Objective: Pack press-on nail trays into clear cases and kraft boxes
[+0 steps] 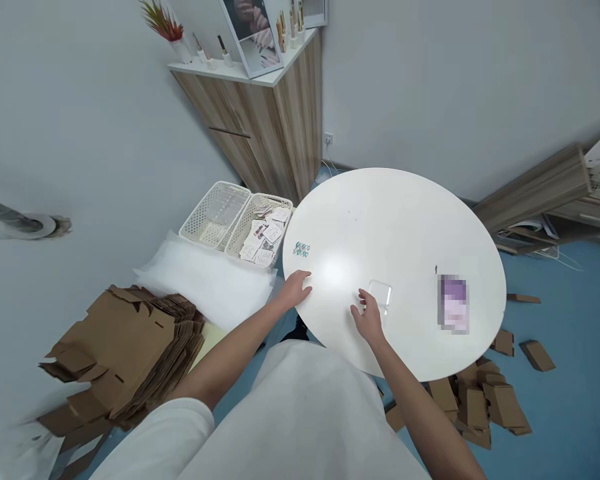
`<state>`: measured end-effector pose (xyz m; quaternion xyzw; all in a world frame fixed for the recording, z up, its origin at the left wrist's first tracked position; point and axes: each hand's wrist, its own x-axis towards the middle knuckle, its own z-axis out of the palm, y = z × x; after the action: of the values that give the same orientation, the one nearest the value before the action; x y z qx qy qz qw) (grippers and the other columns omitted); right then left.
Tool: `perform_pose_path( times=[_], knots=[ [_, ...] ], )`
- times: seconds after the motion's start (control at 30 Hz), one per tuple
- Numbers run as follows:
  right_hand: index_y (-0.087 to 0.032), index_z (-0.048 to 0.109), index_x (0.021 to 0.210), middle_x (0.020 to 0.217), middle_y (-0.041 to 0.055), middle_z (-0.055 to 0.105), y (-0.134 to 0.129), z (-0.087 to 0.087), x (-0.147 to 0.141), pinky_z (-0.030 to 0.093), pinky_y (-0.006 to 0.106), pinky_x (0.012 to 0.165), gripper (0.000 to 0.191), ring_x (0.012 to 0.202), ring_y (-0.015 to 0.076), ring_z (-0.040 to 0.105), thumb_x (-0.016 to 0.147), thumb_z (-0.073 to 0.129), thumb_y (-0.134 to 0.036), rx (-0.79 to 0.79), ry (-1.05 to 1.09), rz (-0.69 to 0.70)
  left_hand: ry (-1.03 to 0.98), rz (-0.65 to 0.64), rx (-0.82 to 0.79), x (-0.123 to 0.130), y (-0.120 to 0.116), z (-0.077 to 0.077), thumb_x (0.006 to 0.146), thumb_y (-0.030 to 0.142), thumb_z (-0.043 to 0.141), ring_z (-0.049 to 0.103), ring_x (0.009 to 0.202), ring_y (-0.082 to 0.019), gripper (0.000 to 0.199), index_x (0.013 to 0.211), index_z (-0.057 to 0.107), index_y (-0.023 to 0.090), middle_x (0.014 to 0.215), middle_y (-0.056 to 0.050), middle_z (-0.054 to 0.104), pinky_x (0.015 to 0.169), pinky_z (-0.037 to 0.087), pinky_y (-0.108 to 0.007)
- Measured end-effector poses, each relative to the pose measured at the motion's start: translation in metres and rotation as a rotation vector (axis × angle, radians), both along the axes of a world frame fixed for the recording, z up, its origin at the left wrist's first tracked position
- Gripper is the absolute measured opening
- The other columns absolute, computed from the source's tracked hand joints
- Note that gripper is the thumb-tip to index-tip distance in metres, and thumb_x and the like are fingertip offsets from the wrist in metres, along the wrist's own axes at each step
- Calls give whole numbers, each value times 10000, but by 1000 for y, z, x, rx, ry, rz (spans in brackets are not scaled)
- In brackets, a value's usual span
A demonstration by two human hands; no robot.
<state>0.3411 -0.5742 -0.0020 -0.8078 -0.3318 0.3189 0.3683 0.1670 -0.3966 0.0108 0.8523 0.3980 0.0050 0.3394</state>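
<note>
On the white round table (380, 213), my left hand (297, 288) rests near the left edge with thumb and fingers apart and nothing between them. A small group of green and silvery pieces (302, 249), too small to make out, lies just beyond it. My right hand (368, 317) is at the near middle of the table, its fingers spread and curved. Beside its fingertips sits a clear, square plastic case (381, 293); whether the fingers touch it I cannot tell. A pixelated purple and pink item (453, 304) lies farther right.
Two white baskets (214, 212) stand left of the table, one holding printed cards (266, 235). Flattened cardboard boxes (130, 340) are stacked at lower left beside white sheets (205, 270). Folded small boxes (505, 400) lie on the floor at right. A wooden cabinet (240, 113) stands behind.
</note>
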Motion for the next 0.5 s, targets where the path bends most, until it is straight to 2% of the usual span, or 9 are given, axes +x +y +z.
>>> perform_pose_path(
  times=[0.13,0.23,0.37,0.5],
  knots=[
    [-228,371,1225,1158,79,472,50,-1,-13,424,388,836,518,1014,222,485,725,470,-325,-82,-21,97,109,-68,190,-9,58,8,756,220,515,462,1041,-229,389,1139,463,176,1109,-79,514,868,372,-349],
    [-216,368,1231,1153,85,468,88,-2,-19,408,385,866,529,1027,222,480,721,476,-303,-130,-65,155,184,-142,286,-7,92,10,750,216,523,447,1012,-244,357,1103,480,192,1061,-79,524,825,353,-370],
    [-199,370,1229,1168,92,446,133,-5,-26,381,380,899,545,1068,231,447,704,499,-270,-183,-147,210,220,-221,348,2,122,5,709,213,582,402,1026,-250,299,1002,523,197,1056,-80,506,855,292,-388],
    [-208,394,1212,1154,90,440,168,-9,-34,360,385,910,553,1098,248,408,682,545,-251,-203,-222,243,204,-280,328,12,140,-5,656,221,643,350,1072,-273,343,982,535,209,1094,-87,475,909,219,-428]
  ],
)
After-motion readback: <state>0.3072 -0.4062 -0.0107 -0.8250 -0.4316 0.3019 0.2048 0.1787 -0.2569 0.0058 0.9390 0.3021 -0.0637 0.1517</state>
